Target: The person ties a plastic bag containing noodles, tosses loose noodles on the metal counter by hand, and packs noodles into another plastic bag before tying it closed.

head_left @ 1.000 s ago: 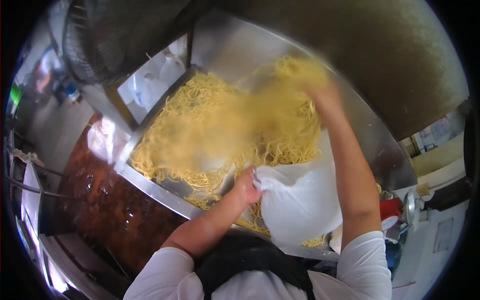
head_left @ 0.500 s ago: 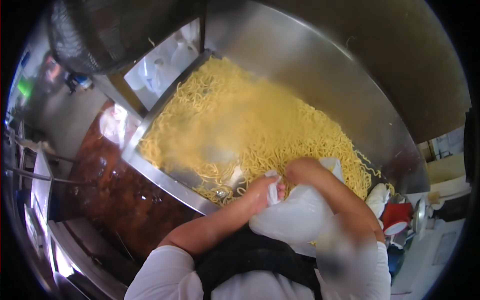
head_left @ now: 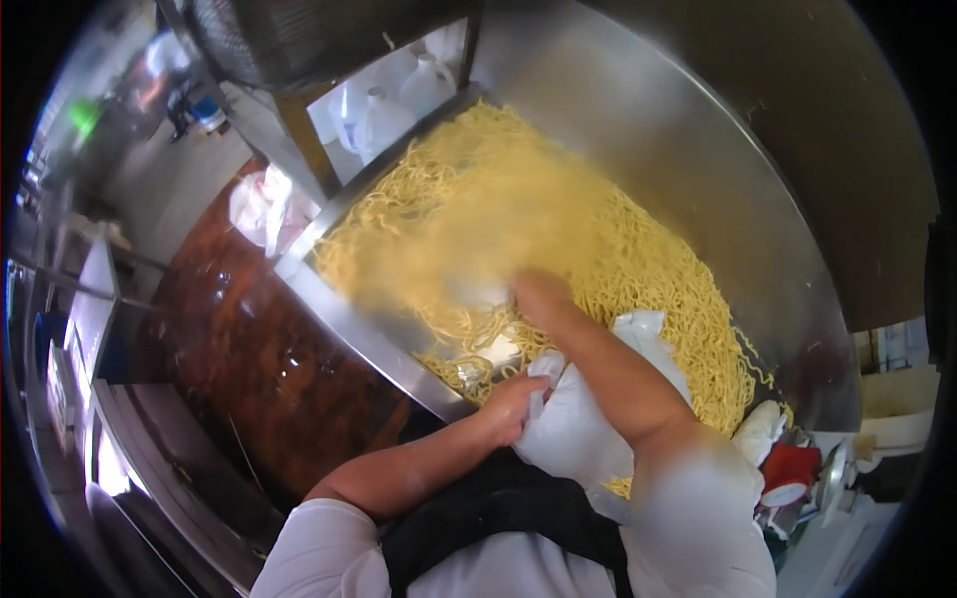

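A broad heap of yellow noodles (head_left: 643, 274) covers the floor of a metal tray (head_left: 364, 349). My left hand (head_left: 513, 407) is closed around the gathered edge of a white plastic bag (head_left: 573, 434), which lies in front of my body at the tray's near side. Beyond the bag, my right hand (head_left: 538, 297) reaches into the noodles. Its fingers are smeared and partly hidden, so I cannot make out their pose. My right forearm crosses over the bag. A blurry patch on the lens veils the middle of the heap.
Plastic jugs (head_left: 387, 125) stand past the tray's far left end. A tall metal wall (head_left: 738, 199) rises behind the noodles. To the right are a red container (head_left: 791, 468) and a crumpled white bag (head_left: 760, 434). The reddish-brown floor (head_left: 259, 349) looks wet.
My right hand has moved from beside the bag forward and left into the noodles. The left hand keeps its hold on the bag. The view has shifted slightly.
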Motion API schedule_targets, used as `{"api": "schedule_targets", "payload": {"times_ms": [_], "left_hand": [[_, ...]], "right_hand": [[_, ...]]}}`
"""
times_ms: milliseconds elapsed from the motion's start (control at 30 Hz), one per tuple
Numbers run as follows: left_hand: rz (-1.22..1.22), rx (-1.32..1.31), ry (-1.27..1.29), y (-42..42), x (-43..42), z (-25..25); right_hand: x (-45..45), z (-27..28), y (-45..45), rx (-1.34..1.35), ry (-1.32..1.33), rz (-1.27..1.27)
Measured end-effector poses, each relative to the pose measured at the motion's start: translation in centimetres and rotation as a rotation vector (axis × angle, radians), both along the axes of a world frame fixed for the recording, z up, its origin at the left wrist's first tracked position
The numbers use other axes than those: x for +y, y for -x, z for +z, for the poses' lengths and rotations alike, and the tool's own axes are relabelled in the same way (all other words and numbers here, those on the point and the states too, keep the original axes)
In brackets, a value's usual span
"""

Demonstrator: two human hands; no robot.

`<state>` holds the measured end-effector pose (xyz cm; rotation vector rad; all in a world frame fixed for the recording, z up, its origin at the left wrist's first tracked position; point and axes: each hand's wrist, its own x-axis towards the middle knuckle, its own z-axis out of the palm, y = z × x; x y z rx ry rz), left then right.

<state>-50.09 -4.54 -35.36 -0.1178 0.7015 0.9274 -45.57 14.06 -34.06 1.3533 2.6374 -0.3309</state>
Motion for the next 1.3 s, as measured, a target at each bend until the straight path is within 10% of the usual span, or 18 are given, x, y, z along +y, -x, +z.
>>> {"api": "schedule_targets", "payload": {"times_ms": [200, 433, 500, 700, 833, 900, 1033, 1167, 1300], "left_hand": [[-0.055, 0.024, 0.000, 0.6, 0.0, 1.8], [-0.103, 0.049, 0.057, 0.4, 0.2, 1.2], [-0.111, 0.029, 0.066, -0.4, 0.1, 0.3], [-0.102, -0.023, -0.008, -1.2, -0.3, 0.2], [-0.021, 0.005, -0.060, 0.1, 0.0, 1.0], [-0.030, -0.083, 0.102, 0.2, 0.1, -0.6], [-0.151, 0.053, 0.056, 0.7, 0.5, -0.6], [-0.170, 0.014, 0.131, 1.2, 1.3, 1.8], [-0.063, 0.028, 0.136, 2.6, 2.8, 2.2]], "right_hand": [[2.1, 2.2, -1.6, 0.223, 0.444, -0.332], [2.6, 3.2, -0.5, 0.505, 0.026, -0.049], [0.0, 7.6, 3.7, 0.739, 0.732, -0.302], [-4.6, 3.5, 11.8, 0.779, 1.045, -0.267], [-5.8, 4.4, 12.0, 0.620, 0.807, -0.240], [-5.5, 2.6, 9.6, 0.500, -0.007, 0.037], [-3.0, 0.9, 4.0, -0.008, 0.082, 0.044], [2.9, -0.1, -3.5, 0.376, -0.050, -0.391], [6.3, 3.3, -7.2, 0.104, -0.029, -0.400]]}}
